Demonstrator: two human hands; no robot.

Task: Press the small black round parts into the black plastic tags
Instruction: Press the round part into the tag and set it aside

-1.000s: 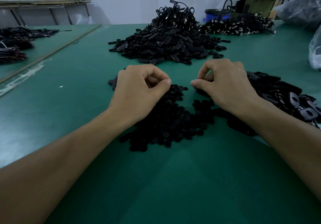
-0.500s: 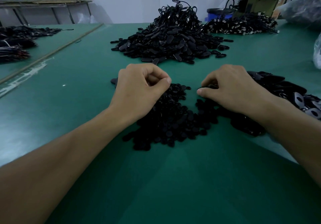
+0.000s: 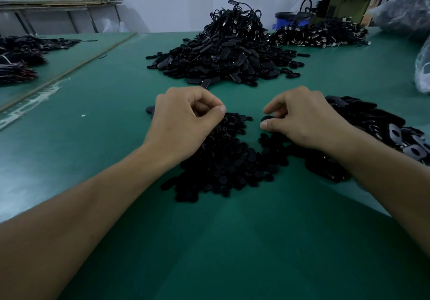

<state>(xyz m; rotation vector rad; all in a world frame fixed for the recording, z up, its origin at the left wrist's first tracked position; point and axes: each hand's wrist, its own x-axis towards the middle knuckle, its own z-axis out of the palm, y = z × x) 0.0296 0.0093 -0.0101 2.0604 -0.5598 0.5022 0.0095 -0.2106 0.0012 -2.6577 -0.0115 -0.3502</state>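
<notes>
Green table [image 3: 232, 253] under both hands: left hand [image 3: 183, 123] curled, hold unclear; right hand [image 3: 304, 118] pinching a black piece [image 3: 267, 118].

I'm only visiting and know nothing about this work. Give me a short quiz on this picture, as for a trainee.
1. True or false: the right hand pinches a black piece between thumb and finger.
2. The table surface is: A red, B green, C white.
3. Which lies farther from the person: the tall heap or the small round parts?
Key: 1 true; 2 B; 3 the tall heap.
</notes>
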